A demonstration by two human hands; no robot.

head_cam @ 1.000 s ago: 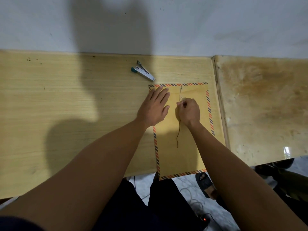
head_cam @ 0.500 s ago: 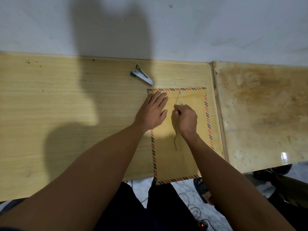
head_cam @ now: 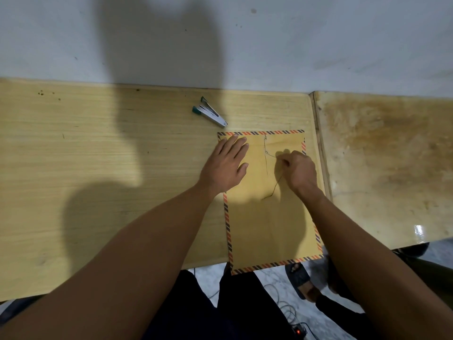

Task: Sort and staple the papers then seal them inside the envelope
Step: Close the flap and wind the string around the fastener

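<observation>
Envelope of smooth tan kraft paper lies flat on the near right part of the table, a tall rectangle edged all round with a diagonal striped border in orange and dark blue. Its near short edge hangs a little past the table's near edge. Near its far end sit two small round fasteners, one just beyond the other, and a thin dark string runs from them, its loose tail curving toward the near side across the paper.

The left hand rests flat on the envelope's far left corner, fingers straight and close together, palm down, covering part of the striped border. The right hand is curled over the right side of the envelope, its thumb and fingertips pinching the string just right of the nearer fastener; the exact grip is hidden under the knuckles.

A small metal stapler with teal ends lies on its side on the table, just beyond the envelope's far left corner, apart from it. No writing can be read on anything.

The table is pale wood-grain laminate with fine lines; a second, stained and glossier tabletop butts against its right edge. Heavy shadows cross the table and the white wall behind. The papers cannot be seen.
</observation>
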